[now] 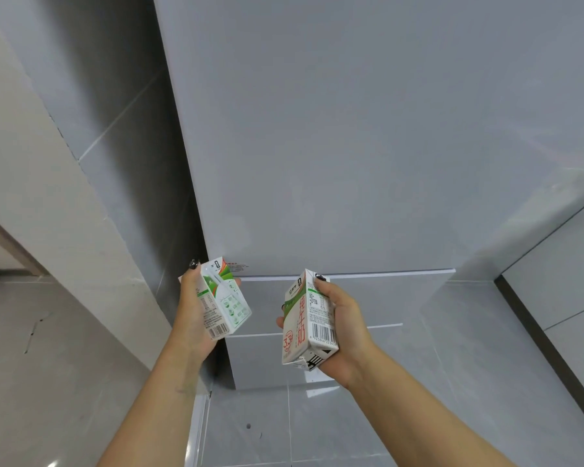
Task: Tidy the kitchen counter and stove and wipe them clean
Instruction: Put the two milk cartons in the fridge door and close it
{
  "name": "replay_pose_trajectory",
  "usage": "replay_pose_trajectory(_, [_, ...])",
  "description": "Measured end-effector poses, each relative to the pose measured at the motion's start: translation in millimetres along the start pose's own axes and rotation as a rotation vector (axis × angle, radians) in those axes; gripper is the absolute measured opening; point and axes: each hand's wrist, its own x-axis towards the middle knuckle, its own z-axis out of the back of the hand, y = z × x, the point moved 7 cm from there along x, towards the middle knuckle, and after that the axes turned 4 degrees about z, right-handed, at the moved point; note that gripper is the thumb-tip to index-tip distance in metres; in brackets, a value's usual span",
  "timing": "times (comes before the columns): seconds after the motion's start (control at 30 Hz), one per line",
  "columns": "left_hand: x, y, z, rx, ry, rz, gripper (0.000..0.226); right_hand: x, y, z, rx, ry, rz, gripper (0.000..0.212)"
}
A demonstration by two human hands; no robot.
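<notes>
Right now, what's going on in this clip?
A person stands in front of a tall grey fridge holding a small milk carton in each hand. The left hand grips one milk carton, and the right hand grips the other carton, the one with red lettering. Both cartons are held up in the air, apart from each other. The fridge doors look closed, and a counter edge shows at the right.
</notes>
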Motion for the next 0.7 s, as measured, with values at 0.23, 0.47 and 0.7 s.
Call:
replay_pose_trajectory(0.23, [1.4,0.8,5.2,0.138,-0.044,-0.002,0.049,-9.6,-3.7,8.2,0.001,-0.001,-0.001,0.039])
replay_pose_trajectory(0.47, [-26.1,28.5,16.7,0.163,-0.035,0.002,0.049,-24.3,-8.4,17.7,-0.017,0.028,0.006,0.033])
replay_pose_trajectory(0.7, [-74.6,62.8,26.8,0.137,-0.041,-0.063,0.045,-58.6,-25.6,24.1,-0.061,0.084,0.003,0.04])
